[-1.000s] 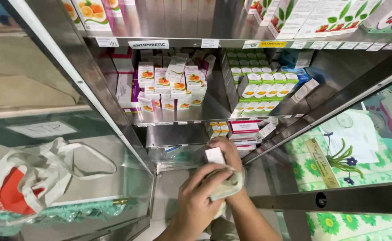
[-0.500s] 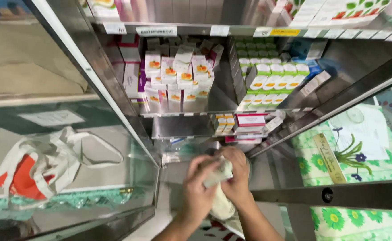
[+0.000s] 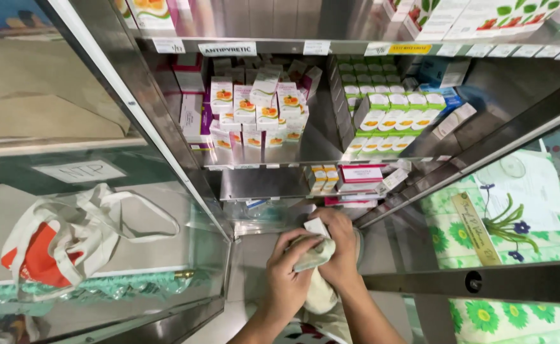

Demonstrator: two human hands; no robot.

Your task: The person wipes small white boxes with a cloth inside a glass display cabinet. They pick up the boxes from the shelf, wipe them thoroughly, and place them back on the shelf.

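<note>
- The left hand point(image 3: 287, 280) and the right hand point(image 3: 338, 245) meet low in the open cabinet, just under the lowest shelf point(image 3: 264, 185), and both are on one pale cloth point(image 3: 317, 255).
- The cloth is bunched into a roll between the two hands. Its upper part crosses the left palm, with one corner poking up above the knuckles, and its loose tail hangs down between the wrists.
- The left hand's fingers point(image 3: 305, 237) are curled over the roll from the left and pressed against it.
- The right hand's fingers point(image 3: 331, 220) are folded over the top of the roll from the other side, held close together, clamping the cloth with their tips out of sight.
- Things counted: one cloth and two hands.
- On the middle shelf, the white-and-pink cartons with an orange picture point(image 3: 254, 114) stand in a crowded group of well over ten, too tightly packed for an exact count.
- To their right, the white-and-green cartons point(image 3: 391, 118) stand in rows, also too many to count surely.
- A short stack of about three flat pink-and-white boxes point(image 3: 359, 175) lies on the lowest shelf, just above the right hand.
- Behind the glass on the left lies one white cloth bag with a red patch point(image 3: 57, 245).
- To the right, under glass, lie one sheet of paper point(image 3: 535, 188) and one green floral cover point(image 3: 522, 242).
</note>
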